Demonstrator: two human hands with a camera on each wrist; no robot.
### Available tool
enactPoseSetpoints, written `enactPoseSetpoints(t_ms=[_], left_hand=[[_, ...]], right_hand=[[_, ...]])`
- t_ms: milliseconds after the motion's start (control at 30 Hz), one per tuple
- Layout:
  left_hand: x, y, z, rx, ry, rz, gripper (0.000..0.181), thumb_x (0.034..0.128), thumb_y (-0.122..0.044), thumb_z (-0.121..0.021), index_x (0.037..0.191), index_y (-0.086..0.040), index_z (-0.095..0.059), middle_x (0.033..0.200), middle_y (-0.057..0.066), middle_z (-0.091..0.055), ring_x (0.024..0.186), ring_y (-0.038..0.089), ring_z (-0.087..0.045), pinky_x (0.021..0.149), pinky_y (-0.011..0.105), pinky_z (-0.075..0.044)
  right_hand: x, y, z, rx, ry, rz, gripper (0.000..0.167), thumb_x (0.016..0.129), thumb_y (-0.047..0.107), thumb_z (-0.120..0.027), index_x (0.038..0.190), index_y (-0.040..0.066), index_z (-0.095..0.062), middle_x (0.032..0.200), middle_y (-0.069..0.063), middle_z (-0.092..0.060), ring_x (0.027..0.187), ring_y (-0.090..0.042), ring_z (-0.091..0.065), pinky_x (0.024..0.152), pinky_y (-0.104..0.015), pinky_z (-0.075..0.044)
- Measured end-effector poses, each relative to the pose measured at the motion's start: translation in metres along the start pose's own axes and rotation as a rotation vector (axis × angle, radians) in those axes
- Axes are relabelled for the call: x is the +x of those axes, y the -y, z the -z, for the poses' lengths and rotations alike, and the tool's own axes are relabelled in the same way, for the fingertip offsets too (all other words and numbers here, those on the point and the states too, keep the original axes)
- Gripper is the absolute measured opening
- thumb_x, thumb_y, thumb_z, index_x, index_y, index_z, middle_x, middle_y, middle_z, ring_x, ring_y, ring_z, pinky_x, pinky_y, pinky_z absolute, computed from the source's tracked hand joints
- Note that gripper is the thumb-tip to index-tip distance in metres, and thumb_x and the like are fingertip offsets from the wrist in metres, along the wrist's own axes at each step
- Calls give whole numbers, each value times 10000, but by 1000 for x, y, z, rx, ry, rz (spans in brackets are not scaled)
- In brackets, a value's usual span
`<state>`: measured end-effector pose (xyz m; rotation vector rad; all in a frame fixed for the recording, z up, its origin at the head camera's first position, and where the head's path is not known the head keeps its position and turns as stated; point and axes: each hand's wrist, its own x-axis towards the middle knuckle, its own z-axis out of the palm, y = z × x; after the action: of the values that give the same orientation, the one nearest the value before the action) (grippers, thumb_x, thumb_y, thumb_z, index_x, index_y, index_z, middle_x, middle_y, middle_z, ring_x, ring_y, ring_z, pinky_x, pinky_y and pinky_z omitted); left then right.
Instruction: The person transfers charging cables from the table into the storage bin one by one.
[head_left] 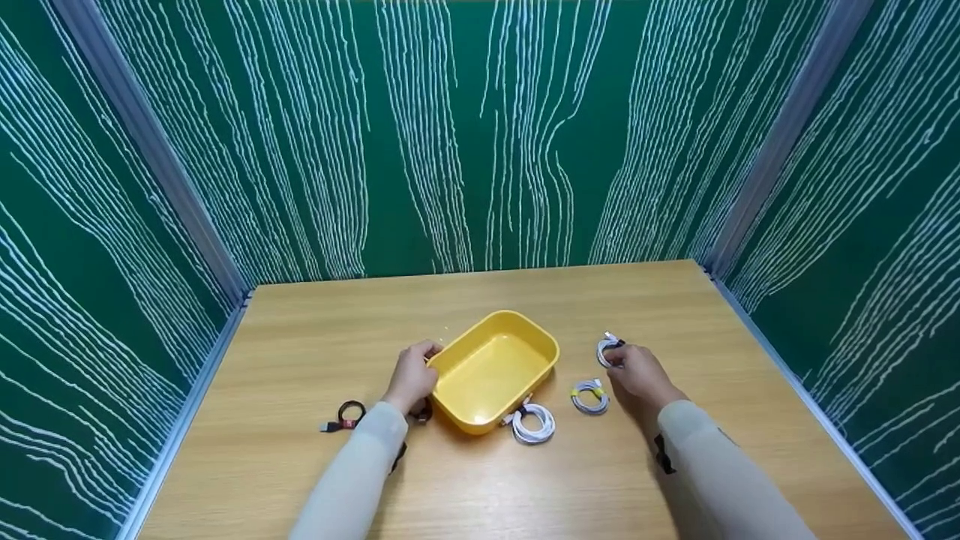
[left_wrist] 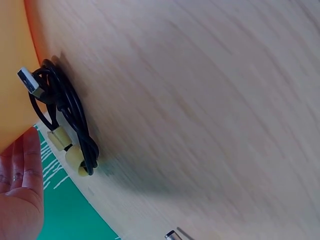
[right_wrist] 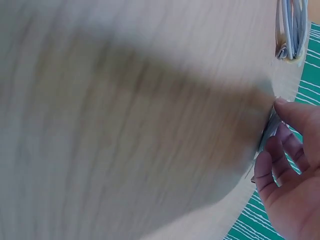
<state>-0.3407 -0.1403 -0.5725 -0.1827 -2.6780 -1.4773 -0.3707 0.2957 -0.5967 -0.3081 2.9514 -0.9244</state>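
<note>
A yellow plastic bin stands at the middle of the table. My left hand grips its left rim; in the left wrist view, the fingers lie against its outer wall. Beside that hand is a coiled black USB cable, mostly covered in the head view. To the bin's right, my right hand pinches a coiled white cable with a black tie, close to the tabletop. In the right wrist view, thumb and fingertips meet around this cable, partly hidden.
A white-grey cable coil with yellow ties lies nearer me than the right hand. Another white coil touches or nearly touches the bin's near side. A black cable with a red tie lies left on the wooden table. Green walls surround it.
</note>
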Motion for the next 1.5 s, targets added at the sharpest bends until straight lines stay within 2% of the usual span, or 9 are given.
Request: enactPoseSetpoints(t_ms=[100,233,333,433,600,700,967,1267,1500], left_hand=[[0,0,0,-7,0,5,418,841,187,-528,1127,-7,-763,1044,171,-736,961,272,-684,859,392,-608],[-1,0,0,-14,10,14,420,841,184,-528,1131,-12,-760,1051,173,-735,956,263,-682,837,376,-613],[-1,0,0,-24,20,27,430,839,184,-525,1138,-18,-760,1074,169,-737,976,268,-694,832,365,-620],[-1,0,0,-40,26,47,427,852,181,-524,1143,-22,-762,1101,161,-741,995,281,-711,825,354,-624],[-1,0,0,-21,7,17,427,837,174,-519,1142,-3,-761,1088,169,-753,970,280,-709,825,351,-603],[-2,1,0,3,-8,-12,435,813,170,-517,1137,11,-759,1055,176,-756,937,260,-688,831,353,-583],[-2,2,-1,-21,9,12,431,812,185,-516,1130,12,-751,1042,187,-739,933,256,-694,811,346,-601],[-1,-1,1,-44,9,40,425,849,190,-528,1165,13,-751,1082,197,-731,959,261,-690,822,349,-611],[0,1,-1,-24,8,22,423,839,191,-525,1147,6,-748,1040,176,-721,942,252,-663,830,351,-590]], right_hand=[[1,1,0,11,14,-43,108,991,-28,-685,1059,0,-764,1084,-185,-743,1028,-324,-677,924,-511,-589],[-2,2,2,28,22,-63,184,987,-36,-669,1135,-40,-778,1163,-241,-757,1129,-401,-698,1016,-563,-573],[-5,3,4,46,31,-66,196,980,-40,-658,1133,-46,-782,1186,-256,-762,1170,-432,-698,1047,-583,-558],[-6,6,5,65,42,-88,186,992,-27,-653,1118,-21,-790,1174,-228,-765,1148,-401,-698,1038,-572,-562],[-7,11,8,21,21,-18,165,1003,20,-699,1114,-1,-819,1131,-195,-779,1046,-334,-706,939,-538,-590],[-7,15,11,8,9,28,175,1009,52,-718,1135,-4,-827,1151,-218,-770,1034,-343,-708,901,-536,-597],[-7,33,18,22,-8,55,244,987,-53,-651,1177,-38,-803,1200,-257,-734,1105,-405,-703,977,-577,-589],[-5,59,28,27,24,21,248,1016,-13,-656,1216,6,-800,1245,-212,-732,1175,-401,-683,1057,-600,-553],[-6,70,27,11,-1,104,214,1006,-1,-683,1168,14,-822,1227,-200,-746,1161,-404,-689,1060,-598,-559]])
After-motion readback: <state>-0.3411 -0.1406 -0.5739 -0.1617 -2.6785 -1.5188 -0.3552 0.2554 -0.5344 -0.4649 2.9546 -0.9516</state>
